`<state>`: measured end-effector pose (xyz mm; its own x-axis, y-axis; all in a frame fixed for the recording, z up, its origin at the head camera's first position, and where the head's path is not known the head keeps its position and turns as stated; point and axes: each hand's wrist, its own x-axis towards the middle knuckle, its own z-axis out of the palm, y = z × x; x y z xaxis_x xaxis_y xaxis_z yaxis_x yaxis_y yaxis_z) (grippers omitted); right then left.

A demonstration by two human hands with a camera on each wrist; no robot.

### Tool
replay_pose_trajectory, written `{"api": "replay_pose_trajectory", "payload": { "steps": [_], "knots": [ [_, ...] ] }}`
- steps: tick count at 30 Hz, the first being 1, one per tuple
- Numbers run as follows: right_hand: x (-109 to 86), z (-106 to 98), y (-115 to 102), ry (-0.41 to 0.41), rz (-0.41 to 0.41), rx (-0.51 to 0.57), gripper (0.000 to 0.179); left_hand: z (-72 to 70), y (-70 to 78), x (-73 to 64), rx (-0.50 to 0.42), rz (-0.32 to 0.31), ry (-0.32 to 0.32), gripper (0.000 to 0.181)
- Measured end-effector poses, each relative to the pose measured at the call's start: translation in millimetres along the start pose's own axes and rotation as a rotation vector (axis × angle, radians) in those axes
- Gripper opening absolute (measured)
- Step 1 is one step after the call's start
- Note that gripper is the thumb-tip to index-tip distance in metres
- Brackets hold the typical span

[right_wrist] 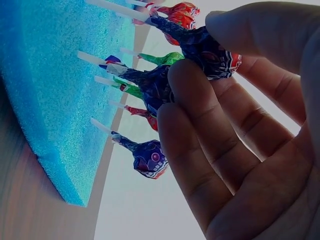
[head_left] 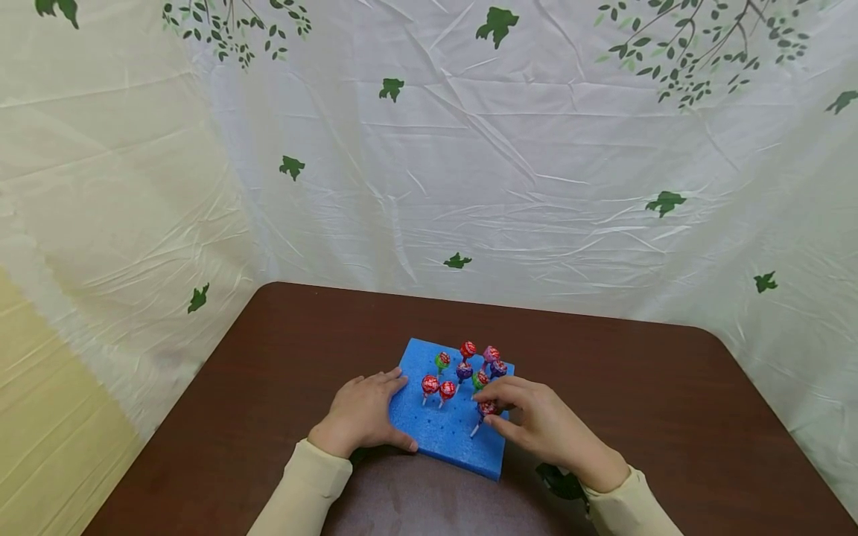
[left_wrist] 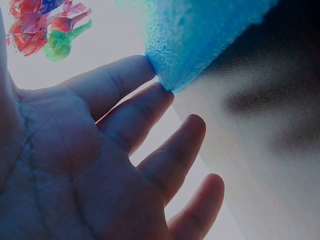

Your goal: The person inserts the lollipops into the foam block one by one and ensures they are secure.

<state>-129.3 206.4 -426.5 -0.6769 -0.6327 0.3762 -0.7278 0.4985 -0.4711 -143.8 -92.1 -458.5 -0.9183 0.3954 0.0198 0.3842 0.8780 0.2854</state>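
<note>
A blue foam board (head_left: 449, 439) lies on the table with several wrapped lollipops standing in it by their sticks. My left hand (head_left: 365, 409) rests at its left side, fingers extended. In the left wrist view, fingertips touch the foam edge (left_wrist: 172, 65). My right hand (head_left: 536, 417) pinches a dark purple lollipop (right_wrist: 200, 50) by its wrapped head, between thumb and fingers. Its white stick slants down to the board; whether the tip is in a hole I cannot tell. Close by stand a green lollipop (head_left: 480, 380) and two red ones, including this red lollipop (head_left: 447, 391).
Small holes dot the near part of the board. The brown table (head_left: 322, 335) extends around it, with a white leaf-patterned curtain (head_left: 429, 186) behind. A dark green leaf-like thing (head_left: 561, 482) shows beside my right wrist.
</note>
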Motion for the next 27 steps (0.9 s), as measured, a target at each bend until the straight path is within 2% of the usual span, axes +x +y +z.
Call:
{"api": "replay_pose_trajectory", "payload": {
  "steps": [27],
  "knots": [
    [-0.3, 1.1, 1.2, 0.025, -0.027, -0.024, 0.037, 1.2, -1.3, -0.3, 0.002, 0.007, 0.012, 0.106]
  ]
}}
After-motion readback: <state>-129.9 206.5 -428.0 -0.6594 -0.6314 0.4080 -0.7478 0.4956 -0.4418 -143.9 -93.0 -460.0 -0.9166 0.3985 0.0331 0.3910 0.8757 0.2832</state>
